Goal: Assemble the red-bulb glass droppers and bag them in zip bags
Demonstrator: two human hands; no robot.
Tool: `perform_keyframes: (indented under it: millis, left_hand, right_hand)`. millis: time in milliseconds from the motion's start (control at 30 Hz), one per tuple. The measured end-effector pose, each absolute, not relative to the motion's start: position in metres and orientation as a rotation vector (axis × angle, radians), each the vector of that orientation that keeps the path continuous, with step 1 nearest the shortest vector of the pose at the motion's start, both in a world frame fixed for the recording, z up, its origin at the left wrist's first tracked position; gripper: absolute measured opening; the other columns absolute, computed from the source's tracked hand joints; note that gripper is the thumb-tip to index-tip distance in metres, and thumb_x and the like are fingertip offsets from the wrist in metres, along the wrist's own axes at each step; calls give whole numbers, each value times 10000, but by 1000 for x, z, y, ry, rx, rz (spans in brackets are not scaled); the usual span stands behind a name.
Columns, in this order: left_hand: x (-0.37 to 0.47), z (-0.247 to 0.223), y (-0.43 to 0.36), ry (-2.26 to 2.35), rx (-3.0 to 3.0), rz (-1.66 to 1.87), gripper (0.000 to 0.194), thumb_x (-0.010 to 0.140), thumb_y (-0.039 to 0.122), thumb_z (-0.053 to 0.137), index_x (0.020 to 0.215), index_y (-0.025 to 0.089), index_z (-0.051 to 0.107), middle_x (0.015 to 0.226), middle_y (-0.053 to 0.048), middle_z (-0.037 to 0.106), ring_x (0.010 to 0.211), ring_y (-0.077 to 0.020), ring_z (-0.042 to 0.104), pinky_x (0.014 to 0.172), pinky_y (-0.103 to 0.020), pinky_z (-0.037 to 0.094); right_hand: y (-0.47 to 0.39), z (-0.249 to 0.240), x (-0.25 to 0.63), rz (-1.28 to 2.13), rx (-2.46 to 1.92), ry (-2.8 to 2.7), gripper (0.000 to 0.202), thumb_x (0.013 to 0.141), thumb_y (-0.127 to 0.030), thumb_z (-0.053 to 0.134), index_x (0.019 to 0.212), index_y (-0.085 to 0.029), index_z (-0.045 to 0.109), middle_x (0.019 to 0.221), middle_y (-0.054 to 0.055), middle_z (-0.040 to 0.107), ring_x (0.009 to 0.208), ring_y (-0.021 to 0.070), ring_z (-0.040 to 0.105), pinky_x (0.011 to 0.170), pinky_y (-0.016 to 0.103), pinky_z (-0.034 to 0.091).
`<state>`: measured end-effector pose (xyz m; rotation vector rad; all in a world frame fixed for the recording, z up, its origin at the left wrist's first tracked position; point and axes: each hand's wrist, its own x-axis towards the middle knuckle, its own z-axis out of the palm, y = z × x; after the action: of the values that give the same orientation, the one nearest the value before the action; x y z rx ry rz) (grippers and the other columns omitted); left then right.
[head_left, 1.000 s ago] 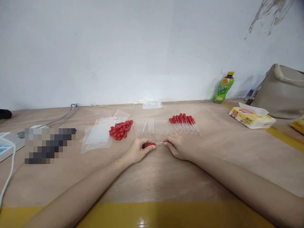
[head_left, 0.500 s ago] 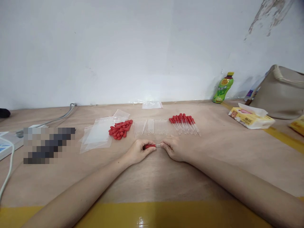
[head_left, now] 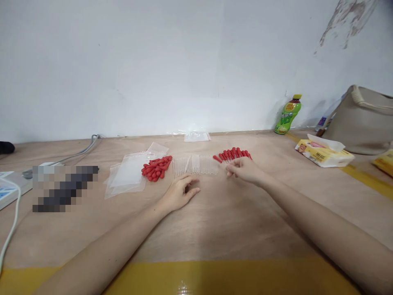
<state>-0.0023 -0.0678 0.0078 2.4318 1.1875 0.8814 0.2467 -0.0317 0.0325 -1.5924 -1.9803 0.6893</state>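
My left hand (head_left: 179, 192) rests on the table with its thumb and fingers apart and nothing between them. Over at the right, my right hand (head_left: 244, 169) pinches the glass tube of a dropper whose red bulb (head_left: 217, 158) points away to the left. That dropper lies at the left end of a row of red-bulbed droppers (head_left: 236, 152), and my hand hides most of their tubes. Thin clear glass tubes (head_left: 196, 164) lie side by side in the middle. Left of them is a pile of loose red rubber bulbs (head_left: 156, 167).
Clear plastic bags (head_left: 127, 170) lie left of the bulbs, and another bag (head_left: 197, 137) lies by the wall. A green bottle (head_left: 287, 114), a tissue pack (head_left: 324, 153) and a beige bag (head_left: 360, 119) stand at the right. A cable (head_left: 76, 151) and a blurred dark object (head_left: 66, 188) are at the left.
The dropper has left my left hand; my right hand has carried it right and away from me to the dropper row. My left hand has opened and stayed in place.
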Motion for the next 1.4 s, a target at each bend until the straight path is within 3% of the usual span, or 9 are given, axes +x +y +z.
perform_keyframes:
  millis: [200,433,867,1167,1400]
  left_hand:
    - [-1,10,-68,1163,2457,814,169,807,254,518,913,173,621,929,-55,597,812,-155,560,705,-277,462]
    - [-2,8,-67,1174,2455,813,169,802,255,524,915,178,622,937,-53,599,814,-156,568,708,-279,463]
    - [-1,9,-68,1149,2465,827,160,803,250,522,903,176,623,914,-49,607,805,-151,567,708,-273,458]
    - [-2,8,-67,1136,2485,838,160,798,244,528,911,181,621,922,-47,608,807,-151,563,721,-277,455]
    - [-1,7,-68,1165,2498,889,139,802,240,516,874,185,621,874,-42,613,801,-161,560,731,-296,443]
  right_hand:
    - [0,32,256,125,-1970,-1689,266,750,-348,444,616,-182,603,644,52,628,627,172,558,550,257,320]
    - [1,22,249,-99,-2062,-1801,370,817,-357,358,645,-139,603,679,120,614,707,236,572,668,360,298]
    - [-6,22,229,-9,-1921,-1947,309,776,-419,422,674,-201,617,705,39,636,750,200,561,771,349,280]
    - [17,27,196,101,-2182,-1978,257,751,-284,455,849,-145,648,869,144,641,828,258,581,745,384,313]
    - [18,30,190,58,-2148,-2031,209,723,-217,464,775,-128,645,828,160,644,763,263,587,723,406,304]
